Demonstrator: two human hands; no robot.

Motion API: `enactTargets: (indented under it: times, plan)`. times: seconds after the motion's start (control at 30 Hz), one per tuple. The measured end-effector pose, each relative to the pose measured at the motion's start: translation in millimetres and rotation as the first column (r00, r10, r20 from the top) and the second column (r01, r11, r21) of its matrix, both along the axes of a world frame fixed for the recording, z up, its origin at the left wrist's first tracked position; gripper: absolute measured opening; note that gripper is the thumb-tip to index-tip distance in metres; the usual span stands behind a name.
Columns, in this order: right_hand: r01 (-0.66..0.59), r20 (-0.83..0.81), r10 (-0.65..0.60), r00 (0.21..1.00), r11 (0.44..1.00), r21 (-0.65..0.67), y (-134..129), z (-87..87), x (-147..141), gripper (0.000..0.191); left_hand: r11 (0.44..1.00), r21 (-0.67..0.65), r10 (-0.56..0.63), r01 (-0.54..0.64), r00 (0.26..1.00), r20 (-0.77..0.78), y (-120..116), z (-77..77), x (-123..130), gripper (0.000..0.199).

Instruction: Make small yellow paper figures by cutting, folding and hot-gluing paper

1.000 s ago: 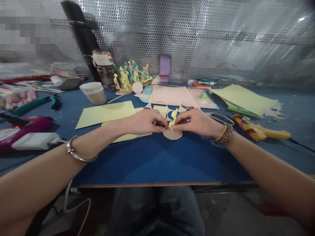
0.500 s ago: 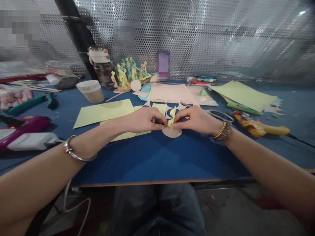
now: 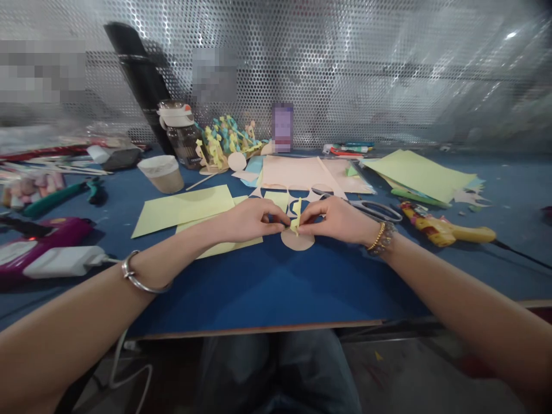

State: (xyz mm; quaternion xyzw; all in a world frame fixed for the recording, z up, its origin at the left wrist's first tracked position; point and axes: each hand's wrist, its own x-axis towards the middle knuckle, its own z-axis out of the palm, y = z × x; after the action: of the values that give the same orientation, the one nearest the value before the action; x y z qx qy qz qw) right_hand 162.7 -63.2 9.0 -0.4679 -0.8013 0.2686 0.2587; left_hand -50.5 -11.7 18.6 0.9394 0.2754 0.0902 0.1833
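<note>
My left hand and my right hand meet above the middle of the blue table. Their fingertips pinch a small folded strip of yellow paper from either side. Just below the fingers lies a round peach paper disc, partly hidden by the hands. Beyond them is a peach paper sheet with circles cut from it. Pale yellow paper sheets lie under my left wrist. A metal bangle circles my left wrist, and beaded bracelets circle my right.
Scissors lie right of my right hand, with a yellow glue gun beyond them. Pale green sheets are at the far right. A paper cup, a bottle and a yellow-blue paper model stand behind. A perforated metal wall rises at the back.
The whole scene has shifted slightly in view as my head moved. Both hands keep pinching the yellow strip, and the strip now looks shorter between the fingers.
</note>
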Motion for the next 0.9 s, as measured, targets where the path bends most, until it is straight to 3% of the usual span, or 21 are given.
enactTargets:
  times: [0.3,0.53,0.67,0.73,0.8,0.83,0.9]
  plan:
    - [-0.029,-0.099,0.029,0.995,1.000,0.001,4,7.1,3,0.010,0.991,-0.035,0.129,-0.129,0.992,-0.011,-5,1.5,12,0.034]
    - [0.171,-0.380,-0.219,0.899,0.973,-0.158,14,6.2,7,0.020,0.988,-0.104,0.104,-0.111,0.992,-0.071,6,6.1,15,0.041]
    - [0.197,-0.454,-0.283,0.845,0.954,-0.228,16,3.5,8,0.022,0.972,-0.182,0.153,-0.146,0.988,0.024,4,25.9,18,0.036]
    - [0.232,-0.497,-0.312,0.810,0.948,-0.218,16,5.7,10,0.023,0.928,-0.320,0.271,-0.193,0.937,0.221,-14,41.3,19,0.043]
    - [0.272,-0.532,-0.335,0.777,0.942,-0.196,15,9.6,12,0.024,0.841,-0.527,0.367,-0.126,0.848,0.383,-48,47.1,15,0.052]
    - [0.288,-0.534,-0.348,0.770,0.938,-0.194,15,11.4,12,0.023,0.792,-0.609,0.342,-0.045,0.859,0.382,-70,42.5,10,0.055]
    - [0.305,-0.515,-0.373,0.772,0.928,-0.214,13,13.3,13,0.023,0.672,-0.729,0.173,0.130,0.930,0.325,-120,14.8,-6,0.059]
